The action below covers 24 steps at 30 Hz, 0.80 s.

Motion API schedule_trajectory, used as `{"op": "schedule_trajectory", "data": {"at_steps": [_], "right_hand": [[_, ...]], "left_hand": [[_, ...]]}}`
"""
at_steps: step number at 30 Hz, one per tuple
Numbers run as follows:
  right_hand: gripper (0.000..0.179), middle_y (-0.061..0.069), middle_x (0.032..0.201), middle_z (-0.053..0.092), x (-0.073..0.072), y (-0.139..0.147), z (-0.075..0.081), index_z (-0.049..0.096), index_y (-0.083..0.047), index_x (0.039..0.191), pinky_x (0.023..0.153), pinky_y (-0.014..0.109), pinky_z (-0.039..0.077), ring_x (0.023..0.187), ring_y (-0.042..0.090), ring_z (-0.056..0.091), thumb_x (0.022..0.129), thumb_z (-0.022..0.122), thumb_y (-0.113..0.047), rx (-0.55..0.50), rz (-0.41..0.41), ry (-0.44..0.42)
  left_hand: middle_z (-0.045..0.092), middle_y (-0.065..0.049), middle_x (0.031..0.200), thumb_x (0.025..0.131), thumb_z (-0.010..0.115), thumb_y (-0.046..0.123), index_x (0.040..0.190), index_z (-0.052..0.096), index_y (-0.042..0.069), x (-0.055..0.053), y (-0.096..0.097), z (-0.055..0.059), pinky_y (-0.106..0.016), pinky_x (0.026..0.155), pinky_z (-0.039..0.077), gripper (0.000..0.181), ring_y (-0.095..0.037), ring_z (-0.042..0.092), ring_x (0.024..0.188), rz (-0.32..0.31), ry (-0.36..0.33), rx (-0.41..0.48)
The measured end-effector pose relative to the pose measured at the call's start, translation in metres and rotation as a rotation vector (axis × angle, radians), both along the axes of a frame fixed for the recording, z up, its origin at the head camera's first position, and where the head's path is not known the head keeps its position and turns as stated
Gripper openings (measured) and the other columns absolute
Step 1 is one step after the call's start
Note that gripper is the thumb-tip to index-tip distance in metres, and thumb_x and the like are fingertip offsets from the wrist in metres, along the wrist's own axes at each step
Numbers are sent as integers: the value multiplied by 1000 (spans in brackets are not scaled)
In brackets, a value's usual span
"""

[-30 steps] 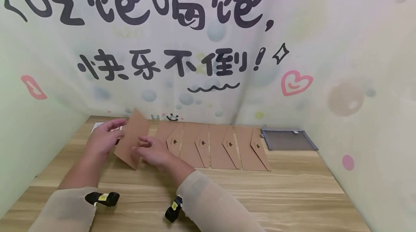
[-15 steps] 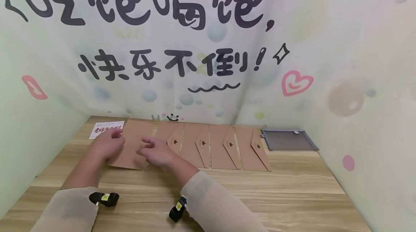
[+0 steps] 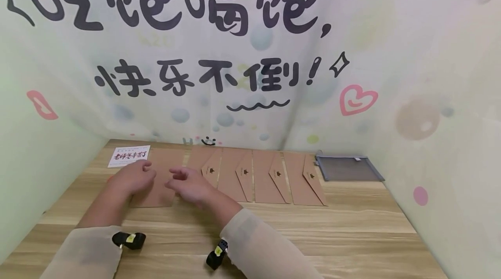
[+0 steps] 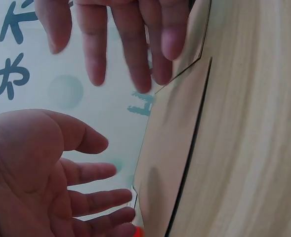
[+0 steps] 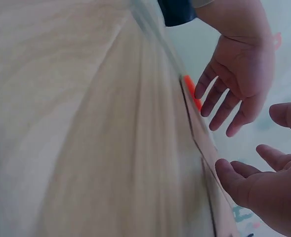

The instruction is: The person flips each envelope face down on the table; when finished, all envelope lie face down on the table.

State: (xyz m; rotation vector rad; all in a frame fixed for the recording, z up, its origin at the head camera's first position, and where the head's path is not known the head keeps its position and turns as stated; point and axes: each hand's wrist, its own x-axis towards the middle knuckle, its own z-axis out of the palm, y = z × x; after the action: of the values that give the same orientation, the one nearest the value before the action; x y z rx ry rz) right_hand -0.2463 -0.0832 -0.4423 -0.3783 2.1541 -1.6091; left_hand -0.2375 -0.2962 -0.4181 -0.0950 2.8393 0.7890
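A brown kraft envelope (image 3: 161,185) lies flat at the left end of a row, its plain side up. My left hand (image 3: 135,177) hovers over its left part, and my right hand (image 3: 191,185) is above its right edge. In the left wrist view the fingers of the left hand (image 4: 51,173) are extended and free of the paper. The right wrist view shows the right hand (image 5: 269,187) with spread, relaxed fingers that hold nothing. Further right lie several similar envelopes (image 3: 267,183), with pointed flaps and small black crown prints.
A white card (image 3: 128,156) with red lettering lies at the back left. Near the left hand an orange item (image 5: 191,93) shows partly. A grey mesh zip pouch (image 3: 349,168) lies at the right. Printed cloth (image 3: 250,127) hangs behind the wooden table (image 3: 352,235).
The leftmost envelope was tilted up between the hands and has come down flat on the table. The left hand has let go of it, and the white card shows more fully.
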Motion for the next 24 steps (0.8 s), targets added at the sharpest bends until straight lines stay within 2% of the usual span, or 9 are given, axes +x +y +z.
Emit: {"op": "schedule_trajectory", "data": {"at_steps": [3, 7, 10, 13, 20, 24], "right_hand": [[48, 13, 148, 66, -3, 11, 3, 63, -14, 148, 102, 46, 61, 115, 20, 71, 102, 72, -26, -71, 13, 5], [47, 15, 150, 65, -8, 33, 8, 62, -15, 148, 104, 48, 61, 121, 26, 70, 104, 69, -26, -130, 16, 7], [46, 15, 151, 64, -11, 52, 11, 62, -18, 149, 105, 46, 60, 127, 27, 69, 105, 67, -30, -117, -4, 26], [47, 17, 152, 63, -15, 68, 11, 60, -15, 150, 106, 46, 60, 130, 32, 68, 106, 65, -29, -126, -22, 23], [50, 25, 153, 59, -29, 95, 6, 56, -5, 152, 109, 49, 58, 137, 41, 63, 106, 62, -20, -203, -88, -5], [51, 26, 155, 57, -35, 107, 2, 53, -3, 155, 113, 51, 56, 140, 42, 61, 108, 60, -21, -201, -105, 0]], "left_hand": [[40, -41, 160, 108, 38, 35, 157, 38, -9, -1, 4, 0, -72, 119, 38, 67, -61, 40, 146, 25, 33, 28], [42, -32, 163, 109, 40, 39, 162, 37, -1, -6, 19, -1, -69, 122, 36, 66, -54, 40, 150, 78, 72, 167], [43, -28, 164, 110, 42, 41, 164, 38, 4, -11, 34, -3, -66, 125, 35, 66, -49, 41, 152, 98, 92, 265], [45, -27, 163, 110, 43, 40, 161, 42, 3, -14, 47, -5, -65, 125, 35, 63, -48, 42, 151, 89, 118, 298], [47, -26, 162, 110, 44, 37, 161, 42, 3, -17, 77, -3, -62, 125, 38, 62, -45, 48, 147, 67, 97, 406], [48, -27, 162, 109, 46, 37, 160, 43, 2, -20, 88, -3, -62, 125, 38, 62, -46, 47, 148, 46, 113, 402]]}}
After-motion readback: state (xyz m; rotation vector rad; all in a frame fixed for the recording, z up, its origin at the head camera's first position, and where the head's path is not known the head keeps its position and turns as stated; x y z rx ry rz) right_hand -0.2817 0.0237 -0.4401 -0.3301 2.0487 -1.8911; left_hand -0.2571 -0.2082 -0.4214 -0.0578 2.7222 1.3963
